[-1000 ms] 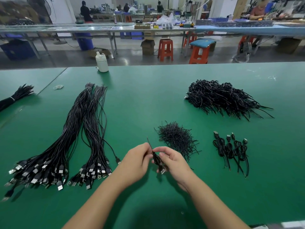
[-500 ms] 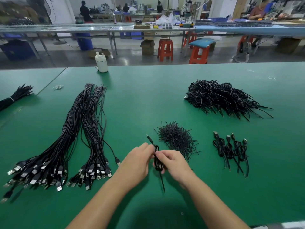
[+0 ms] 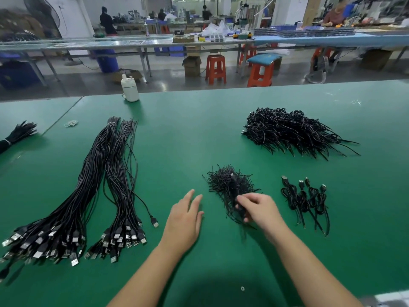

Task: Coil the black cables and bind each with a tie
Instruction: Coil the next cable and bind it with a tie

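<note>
My right hand [image 3: 261, 208] grips a coiled black cable [image 3: 235, 191] and holds it over the near side of a small pile of short black ties [image 3: 223, 181]. My left hand [image 3: 187, 214] hovers open over the green table [image 3: 199, 134], fingers straight, holding nothing. Two long bundles of uncoiled black USB cables [image 3: 88, 191] lie at the left, plugs toward me. Several coiled and bound cables [image 3: 306, 199] lie in a row right of my right hand. A big heap of coiled cables [image 3: 292, 131] sits at the far right.
A white plastic bottle [image 3: 130, 88] stands at the table's far edge. Another tied cable bundle [image 3: 16, 136] lies at the far left, with a rubber band [image 3: 71, 123] near it. Beyond the table are red stools, benches and seated people.
My hands have parted. The left hand let go of the cable and opened. The right hand carried the coiled cable forward and right, over the tie pile.
</note>
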